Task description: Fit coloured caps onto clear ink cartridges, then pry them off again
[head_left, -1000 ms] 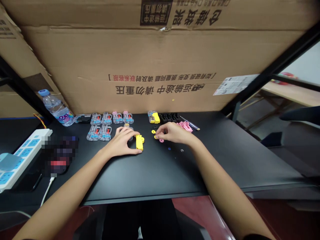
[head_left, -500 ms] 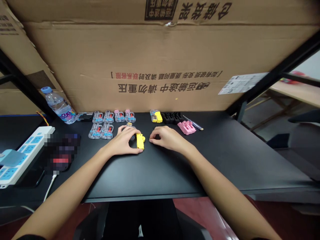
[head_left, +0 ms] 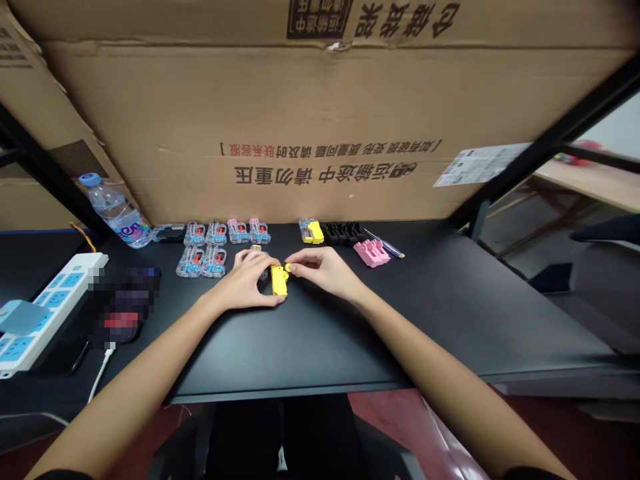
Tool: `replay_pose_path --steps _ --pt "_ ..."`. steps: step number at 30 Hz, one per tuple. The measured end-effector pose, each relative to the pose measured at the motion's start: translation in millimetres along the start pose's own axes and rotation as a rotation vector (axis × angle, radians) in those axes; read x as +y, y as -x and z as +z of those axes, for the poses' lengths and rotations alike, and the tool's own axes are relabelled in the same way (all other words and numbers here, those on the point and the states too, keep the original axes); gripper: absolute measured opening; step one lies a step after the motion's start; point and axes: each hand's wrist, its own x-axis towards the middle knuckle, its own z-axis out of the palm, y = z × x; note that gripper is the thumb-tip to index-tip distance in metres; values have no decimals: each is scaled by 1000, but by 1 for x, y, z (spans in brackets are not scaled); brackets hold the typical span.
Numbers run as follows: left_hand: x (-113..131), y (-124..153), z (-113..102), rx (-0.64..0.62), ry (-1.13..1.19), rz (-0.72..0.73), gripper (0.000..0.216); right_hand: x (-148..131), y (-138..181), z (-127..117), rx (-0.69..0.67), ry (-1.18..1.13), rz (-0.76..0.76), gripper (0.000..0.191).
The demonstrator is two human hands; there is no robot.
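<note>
From where I stand, the yellow casing [head_left: 279, 283] presents smooth opaque plastic, the tabletop [head_left: 285, 353] a smooth satin finish, the upright panel [head_left: 300, 97] matt cardboard, and the water bottle [head_left: 119, 215] glossy transparent plastic.

Black flat tabletop [head_left: 240, 347], brown flat cardboard sheet [head_left: 300, 100] behind
Yellow blocky plastic piece [head_left: 279, 283] is left of pink ridged plastic piece [head_left: 371, 255].
</note>
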Motion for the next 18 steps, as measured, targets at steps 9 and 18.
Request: replay_pose_path --steps 9,18 --pt "2 -1 -1 10 2 -3 58 6 -3 6 -31 -200 157 31" --pt "3 0 -2 16 21 -12 61 8 -4 9 -43 -175 132 31"
